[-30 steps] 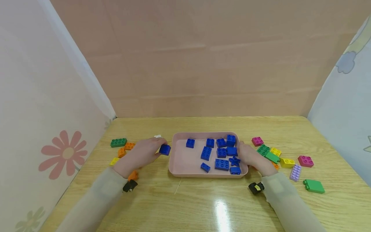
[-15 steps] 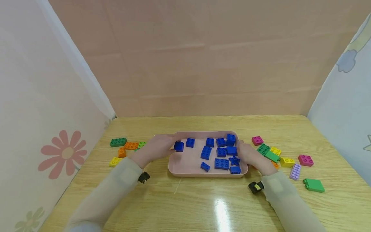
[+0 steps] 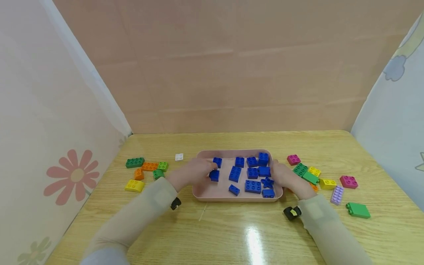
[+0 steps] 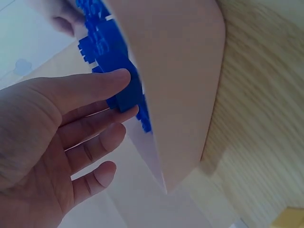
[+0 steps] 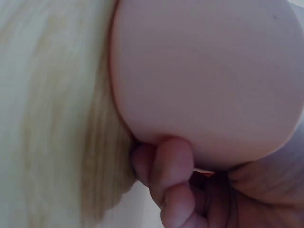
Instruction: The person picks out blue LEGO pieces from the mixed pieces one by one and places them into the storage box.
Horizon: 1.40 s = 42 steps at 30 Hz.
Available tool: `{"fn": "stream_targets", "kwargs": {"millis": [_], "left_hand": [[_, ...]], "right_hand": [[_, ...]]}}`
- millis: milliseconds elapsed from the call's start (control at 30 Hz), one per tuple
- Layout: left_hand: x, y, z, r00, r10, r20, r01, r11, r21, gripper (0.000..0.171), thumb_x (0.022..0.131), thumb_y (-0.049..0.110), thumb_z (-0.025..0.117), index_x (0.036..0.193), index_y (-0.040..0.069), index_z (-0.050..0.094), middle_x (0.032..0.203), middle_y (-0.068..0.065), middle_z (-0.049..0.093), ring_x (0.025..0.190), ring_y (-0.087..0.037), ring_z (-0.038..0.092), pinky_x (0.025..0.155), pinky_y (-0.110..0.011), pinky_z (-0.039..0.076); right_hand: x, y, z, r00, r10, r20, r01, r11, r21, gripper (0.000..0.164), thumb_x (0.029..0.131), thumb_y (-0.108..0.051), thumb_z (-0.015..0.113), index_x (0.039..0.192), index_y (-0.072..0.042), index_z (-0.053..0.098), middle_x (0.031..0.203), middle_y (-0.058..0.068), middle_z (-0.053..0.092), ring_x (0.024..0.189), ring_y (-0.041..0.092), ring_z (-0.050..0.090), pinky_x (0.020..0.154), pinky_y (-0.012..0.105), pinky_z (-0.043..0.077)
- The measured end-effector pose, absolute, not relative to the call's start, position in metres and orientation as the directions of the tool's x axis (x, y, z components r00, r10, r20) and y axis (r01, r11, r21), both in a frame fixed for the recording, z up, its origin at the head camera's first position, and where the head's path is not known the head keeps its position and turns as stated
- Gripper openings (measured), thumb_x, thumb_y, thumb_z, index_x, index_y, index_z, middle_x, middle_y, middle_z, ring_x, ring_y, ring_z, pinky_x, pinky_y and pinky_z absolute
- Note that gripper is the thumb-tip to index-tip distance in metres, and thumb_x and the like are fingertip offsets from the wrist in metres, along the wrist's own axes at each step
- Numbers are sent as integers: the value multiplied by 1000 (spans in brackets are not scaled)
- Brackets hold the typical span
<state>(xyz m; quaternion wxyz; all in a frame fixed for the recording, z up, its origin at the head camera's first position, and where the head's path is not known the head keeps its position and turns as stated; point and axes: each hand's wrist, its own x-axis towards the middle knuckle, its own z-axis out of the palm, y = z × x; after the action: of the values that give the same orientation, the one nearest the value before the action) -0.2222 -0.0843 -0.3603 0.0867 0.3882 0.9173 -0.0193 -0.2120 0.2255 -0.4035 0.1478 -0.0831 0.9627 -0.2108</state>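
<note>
My left hand point(image 3: 191, 173) reaches over the left end of a shallow pink tray point(image 3: 228, 200). Between thumb and fingers it pinches a blue toy building brick point(image 3: 214, 176), low inside the tray; the left wrist view shows the thumb lying on the brick's side, the other fingers loosely bent. Whether the brick touches the tray floor I cannot tell. My right hand point(image 3: 285, 177) grips the tray's right end, thumb over the rim, fingertips point(image 5: 173, 159) against the outer wall. Several other blue bricks point(image 3: 235, 173) and a blue star-shaped piece point(image 3: 267, 182) lie in the tray, mostly toward the right.
Left of the tray lie green, orange and yellow bricks point(image 3: 134, 185) and a white one point(image 3: 179, 157). On the right are pink, green, yellow, orange and purple bricks point(image 3: 337, 195). Fabric walls point(image 3: 212, 92) bound the wooden table point(image 3: 185, 235) at the back and sides.
My left hand has carried the blue brick rightward from beside the tray, over its left rim and down into it. The right hand stays on the tray's right end.
</note>
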Motion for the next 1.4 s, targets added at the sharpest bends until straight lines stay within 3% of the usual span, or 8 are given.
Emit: {"fn": "stream_targets", "kwargs": {"millis": [167,300,500,767,1133,1400], "left_hand": [[-224,-78,-363,-666,725,-177,731,681,40,33,88,17,73,120,9,66,104,2,67,88,-9,57,86,-23,47],[-225,-74,-366,-674,713,-193,716,695,68,30,88,16,73,117,11,67,98,5,66,83,-9,54,85,-22,46],[-225,-70,-372,-674,703,-226,721,692,3,30,88,19,73,117,13,67,103,3,68,85,-9,55,90,-26,46],[-225,-67,-374,-679,694,-239,718,696,-17,32,90,18,71,120,13,65,107,3,68,89,-10,56,94,-28,44],[-224,-69,-372,-711,658,-246,669,742,51,39,88,16,72,126,13,63,114,3,66,97,-11,57,96,-28,43],[-224,-81,-366,-732,646,-219,644,760,87,42,90,33,70,125,12,62,116,-1,66,98,-11,61,89,-30,48]], "right_hand": [[-213,226,-404,-942,-224,-250,-99,898,-430,41,105,-8,25,128,25,24,101,29,55,85,32,57,77,44,50],[-213,227,-405,-941,-226,-250,-97,893,-440,44,105,-9,24,131,26,20,112,35,52,92,35,57,84,49,48],[-212,226,-406,-942,-230,-243,-105,892,-439,44,105,-10,23,131,26,20,117,37,51,95,36,56,89,53,45],[-212,226,-405,-940,-227,-253,-93,888,-450,45,105,-9,24,132,26,18,110,32,52,91,34,56,83,48,48],[-212,227,-404,-937,-218,-271,-76,888,-453,44,104,-8,27,132,26,19,106,31,53,88,33,58,75,43,49],[-213,227,-405,-938,-220,-267,-77,885,-459,43,104,-7,26,130,26,20,105,32,53,87,33,58,76,43,49]]}}
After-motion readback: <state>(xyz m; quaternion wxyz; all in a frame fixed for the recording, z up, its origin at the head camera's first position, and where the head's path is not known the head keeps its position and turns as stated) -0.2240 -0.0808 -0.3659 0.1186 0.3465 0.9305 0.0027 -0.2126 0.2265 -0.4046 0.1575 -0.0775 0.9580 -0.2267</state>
